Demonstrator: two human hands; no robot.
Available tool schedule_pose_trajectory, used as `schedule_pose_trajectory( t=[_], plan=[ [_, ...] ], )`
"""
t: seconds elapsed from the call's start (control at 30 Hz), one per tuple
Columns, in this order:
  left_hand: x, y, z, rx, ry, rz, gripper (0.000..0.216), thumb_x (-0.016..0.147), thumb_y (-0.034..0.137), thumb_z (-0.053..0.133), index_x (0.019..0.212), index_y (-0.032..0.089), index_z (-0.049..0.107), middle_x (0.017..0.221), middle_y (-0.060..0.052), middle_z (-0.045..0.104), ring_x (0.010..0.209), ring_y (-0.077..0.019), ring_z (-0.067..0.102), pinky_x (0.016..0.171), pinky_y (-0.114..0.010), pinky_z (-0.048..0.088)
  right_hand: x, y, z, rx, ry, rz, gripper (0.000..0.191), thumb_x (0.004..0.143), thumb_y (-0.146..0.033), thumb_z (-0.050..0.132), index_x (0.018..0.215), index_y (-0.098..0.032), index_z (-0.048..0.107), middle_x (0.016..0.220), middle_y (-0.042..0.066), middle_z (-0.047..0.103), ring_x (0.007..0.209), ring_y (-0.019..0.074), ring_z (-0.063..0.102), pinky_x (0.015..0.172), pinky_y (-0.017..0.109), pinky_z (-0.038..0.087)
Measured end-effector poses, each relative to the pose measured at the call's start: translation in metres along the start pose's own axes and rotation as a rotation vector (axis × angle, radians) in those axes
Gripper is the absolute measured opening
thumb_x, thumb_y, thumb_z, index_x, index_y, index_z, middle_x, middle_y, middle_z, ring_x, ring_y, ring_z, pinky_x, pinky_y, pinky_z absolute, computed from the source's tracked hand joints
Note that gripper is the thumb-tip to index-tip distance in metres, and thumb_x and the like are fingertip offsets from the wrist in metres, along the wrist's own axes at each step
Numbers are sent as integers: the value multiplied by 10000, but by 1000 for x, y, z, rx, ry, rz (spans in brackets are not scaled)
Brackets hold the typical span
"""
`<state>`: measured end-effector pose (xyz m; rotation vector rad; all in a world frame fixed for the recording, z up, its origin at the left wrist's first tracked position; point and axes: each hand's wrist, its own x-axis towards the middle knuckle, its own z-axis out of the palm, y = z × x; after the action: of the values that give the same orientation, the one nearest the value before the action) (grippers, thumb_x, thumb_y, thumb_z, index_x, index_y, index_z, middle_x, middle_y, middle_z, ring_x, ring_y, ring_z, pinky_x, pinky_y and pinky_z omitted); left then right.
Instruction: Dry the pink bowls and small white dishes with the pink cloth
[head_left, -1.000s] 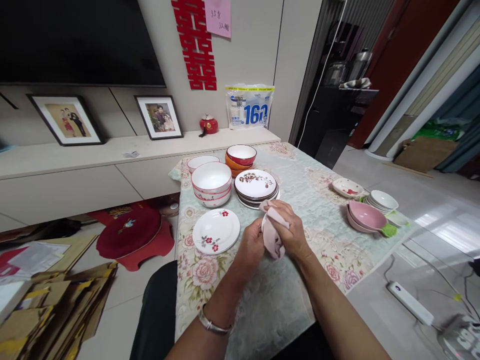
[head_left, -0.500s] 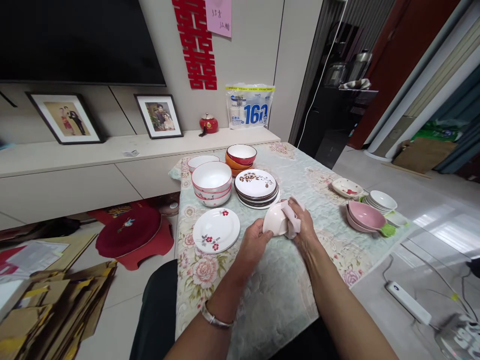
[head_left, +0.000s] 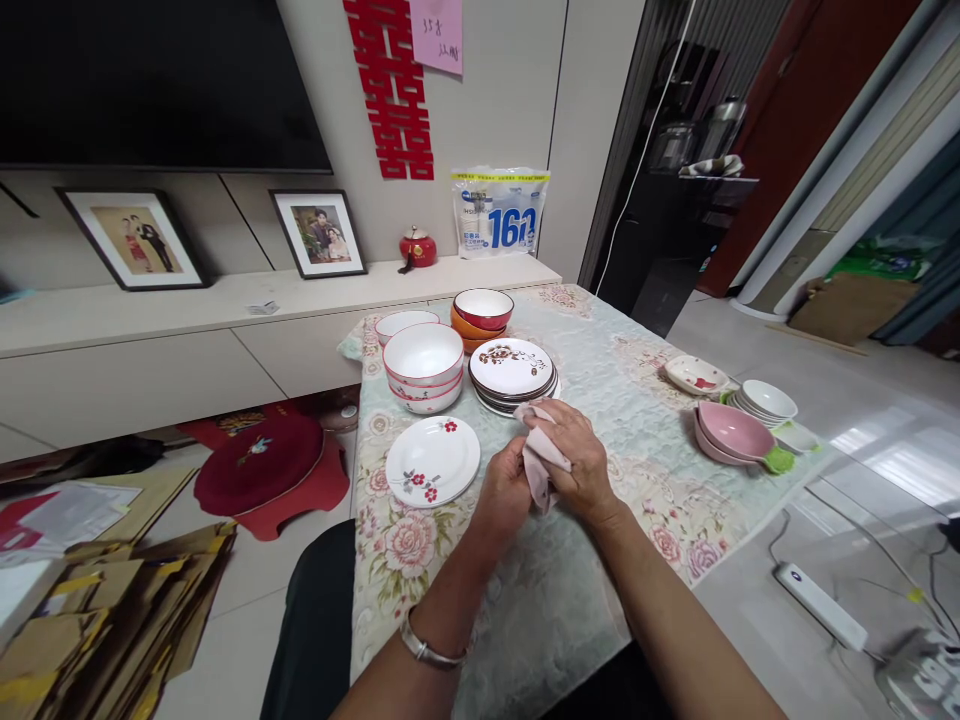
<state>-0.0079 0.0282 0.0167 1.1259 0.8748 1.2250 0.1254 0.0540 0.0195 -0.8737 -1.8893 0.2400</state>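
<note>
My left hand [head_left: 506, 490] is closed at the rim of a small white bowl, which is now almost wholly hidden by a pale pink cloth [head_left: 541, 462] and my fingers. My right hand [head_left: 581, 465] presses the cloth over it from the other side. Both hands are together above the near part of the table, just in front of a stack of brown-flowered plates [head_left: 514, 368]. To their left lies a white plate with red flowers [head_left: 435, 455]. Behind that plate stand stacked white bowls with red rims [head_left: 424, 360].
Red and orange bowls [head_left: 482, 315] are stacked at the back of the flowered tablecloth [head_left: 555, 600]. On the right stand pink leaf-shaped bowls [head_left: 731, 430], small white bowls [head_left: 766, 398] and an oval dish [head_left: 694, 374]. A red stool [head_left: 262, 460] is left of the table.
My right hand has moved left with the cloth and now covers the small white bowl, which showed plainly before. My left hand keeps nearly the same place.
</note>
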Motion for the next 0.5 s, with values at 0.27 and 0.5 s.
schedule_pose_trajectory(
  t=[0.27, 0.5],
  plan=[
    [-2, -2, -2, 159, -59, -20, 180, 744, 240, 650, 906, 162, 671, 764, -11, 674, 768, -194, 601, 709, -279, 473, 2, 17, -8, 294, 168, 520, 366, 921, -379, 485, 1130, -191, 720, 1145, 70, 737, 1092, 271, 654, 949, 388, 490],
    [0, 2, -2, 73, -74, -20, 165, 744, 229, 652, 890, 153, 640, 819, -37, 706, 763, -184, 625, 714, -281, 480, 5, 9, -10, 230, 53, 291, 340, 867, -363, 597, 1160, -241, 719, 1217, 69, 693, 1156, 276, 599, 1010, 405, 434]
  ],
)
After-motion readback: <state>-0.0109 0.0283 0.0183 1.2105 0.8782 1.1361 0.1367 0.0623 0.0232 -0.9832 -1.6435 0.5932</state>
